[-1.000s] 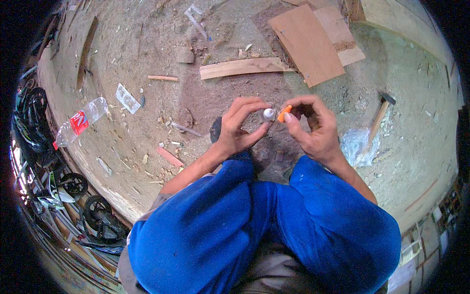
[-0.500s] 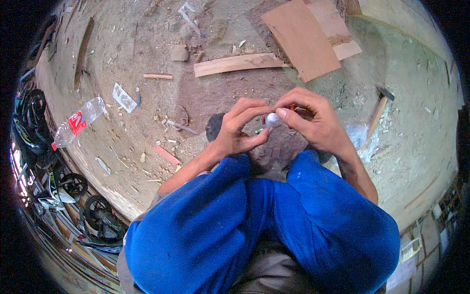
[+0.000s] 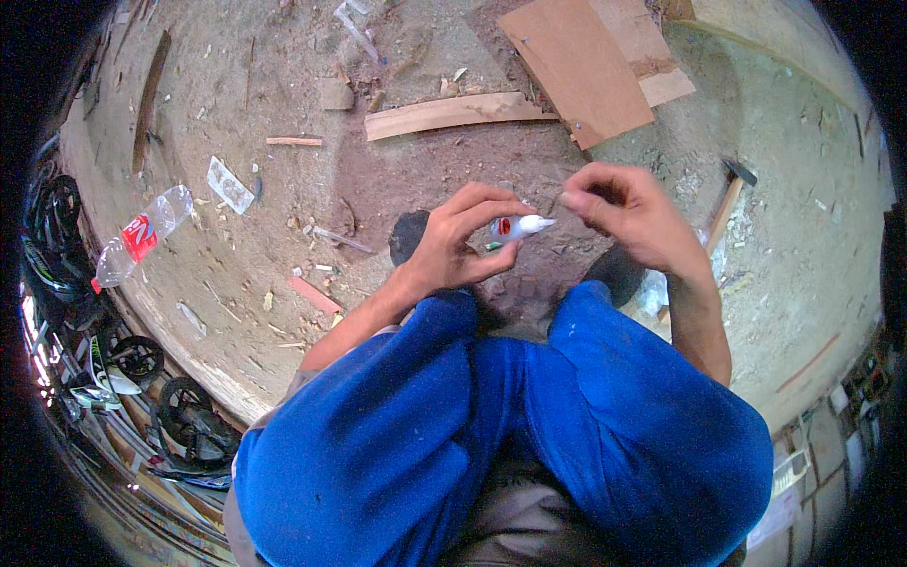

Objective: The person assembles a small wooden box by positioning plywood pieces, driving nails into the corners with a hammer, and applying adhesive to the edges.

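A small white squeeze bottle (image 3: 518,228) with a red-and-dark label lies between the thumb and fingers of my left hand (image 3: 453,238). Its pointed white nozzle faces right. My right hand (image 3: 631,214) is just beyond the nozzle tip, apart from it, with thumb and fingers pinched together. Whatever sits in that pinch is hidden or too small to name. Both hands are above the dirt floor, in front of my blue-clad knees (image 3: 397,378).
A hammer (image 3: 729,208) and crumpled clear plastic (image 3: 652,293) lie at right. Ahead are a brown board (image 3: 576,71) and a wooden strip (image 3: 458,114). A clear bottle with a red label (image 3: 142,236) lies left, near small bikes (image 3: 194,416).
My right hand has drawn away to the right from the bottle, uncovering its nozzle. The bottle has turned from facing upward to pointing right, still in my left hand.
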Demonstrator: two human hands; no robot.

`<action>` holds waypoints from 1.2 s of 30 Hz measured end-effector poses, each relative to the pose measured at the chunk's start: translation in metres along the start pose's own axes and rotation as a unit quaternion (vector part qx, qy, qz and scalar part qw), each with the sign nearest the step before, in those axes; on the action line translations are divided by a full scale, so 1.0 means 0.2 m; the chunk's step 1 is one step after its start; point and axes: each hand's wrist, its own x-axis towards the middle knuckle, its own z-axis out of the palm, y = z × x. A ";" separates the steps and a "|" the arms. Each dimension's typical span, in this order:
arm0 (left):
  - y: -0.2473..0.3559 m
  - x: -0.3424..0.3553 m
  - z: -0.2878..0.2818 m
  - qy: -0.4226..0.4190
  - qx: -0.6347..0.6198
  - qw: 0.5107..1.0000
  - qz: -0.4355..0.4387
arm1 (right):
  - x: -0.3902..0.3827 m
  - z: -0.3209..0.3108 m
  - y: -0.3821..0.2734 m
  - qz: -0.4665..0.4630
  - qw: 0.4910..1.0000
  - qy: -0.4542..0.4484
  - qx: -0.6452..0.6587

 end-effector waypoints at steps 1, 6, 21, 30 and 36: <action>0.00 0.00 0.00 -0.014 -0.006 1.000 -0.023 | -0.02 -0.03 0.01 0.000 1.000 -0.001 -0.001; -0.05 -0.06 -0.01 -0.004 -0.023 0.999 -0.035 | -0.13 -0.20 0.10 -0.010 0.980 0.044 0.192; -0.05 -0.02 0.02 0.013 -0.064 0.997 -0.033 | -0.13 -0.03 0.14 -0.031 0.991 0.080 0.099; -0.01 0.01 0.03 -0.007 -0.097 0.995 -0.022 | -0.08 0.12 0.04 -0.114 0.974 0.157 0.119; -0.04 -0.01 0.04 -0.014 -0.124 0.992 -0.009 | -0.09 0.13 0.01 -0.125 0.981 0.144 0.043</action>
